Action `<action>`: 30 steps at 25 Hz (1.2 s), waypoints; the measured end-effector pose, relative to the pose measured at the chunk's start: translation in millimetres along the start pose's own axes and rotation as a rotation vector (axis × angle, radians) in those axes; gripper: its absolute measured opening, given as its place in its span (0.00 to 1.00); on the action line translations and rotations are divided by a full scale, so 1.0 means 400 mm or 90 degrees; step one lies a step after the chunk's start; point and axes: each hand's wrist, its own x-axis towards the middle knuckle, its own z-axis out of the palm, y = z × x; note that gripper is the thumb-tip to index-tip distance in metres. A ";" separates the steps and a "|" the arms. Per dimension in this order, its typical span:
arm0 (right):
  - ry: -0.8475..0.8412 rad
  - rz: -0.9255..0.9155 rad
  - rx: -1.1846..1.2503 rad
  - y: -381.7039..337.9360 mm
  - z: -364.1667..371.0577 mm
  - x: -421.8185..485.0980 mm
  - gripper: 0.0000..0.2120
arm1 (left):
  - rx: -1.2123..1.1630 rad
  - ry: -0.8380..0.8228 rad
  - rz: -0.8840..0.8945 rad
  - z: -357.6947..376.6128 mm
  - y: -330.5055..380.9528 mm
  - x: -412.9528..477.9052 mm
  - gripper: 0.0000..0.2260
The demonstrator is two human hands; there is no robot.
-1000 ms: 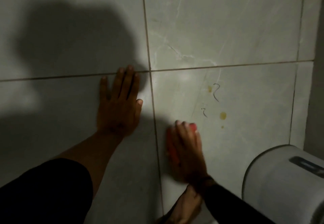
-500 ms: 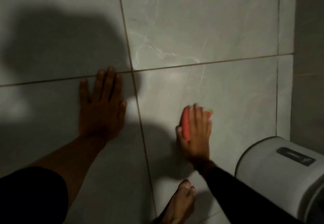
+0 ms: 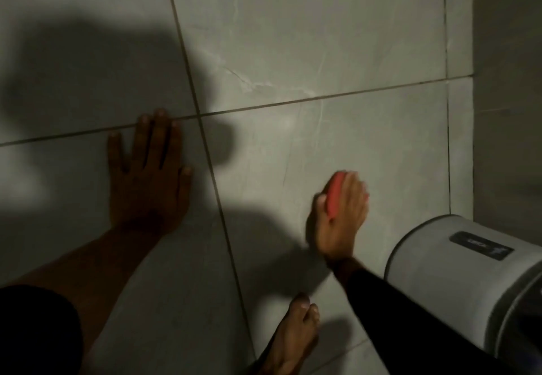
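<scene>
We are mid-scrub on the floor point(image 3: 352, 52): our right hand point(image 3: 341, 219) has its grip clamped round a red sponge point(image 3: 333, 195), pressed to the tile near the grey bin point(image 3: 440, 272) on the right. Our left hand point(image 3: 148, 178) lies flat, fingers straight, bracing by the grout line, well apart from the sponge. Next, we judge, the stroke should sweep across this tile under steady pressure. Most of the sponge hides under the fingers, so its shape is unclear, and the bin is cut off at right
</scene>
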 end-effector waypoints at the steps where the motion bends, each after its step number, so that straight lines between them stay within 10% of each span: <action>1: 0.059 0.083 0.022 -0.007 -0.025 0.090 0.38 | -0.004 0.001 0.000 0.001 0.003 0.001 0.34; 5: 0.126 -0.028 -0.064 -0.153 0.029 0.100 0.35 | -0.002 -0.014 -0.005 -0.004 0.003 0.001 0.33; 11: -0.073 -0.258 -0.170 -0.185 0.130 -0.419 0.35 | 0.019 -0.023 -0.007 -0.009 0.008 0.009 0.34; 22: 0.035 -0.601 -0.111 -0.476 0.073 0.142 0.34 | 0.008 0.006 0.001 -0.009 0.007 0.004 0.34; 30: 0.204 0.026 0.017 -0.324 -0.104 0.452 0.38 | 0.008 -0.001 -0.007 -0.018 0.014 0.008 0.34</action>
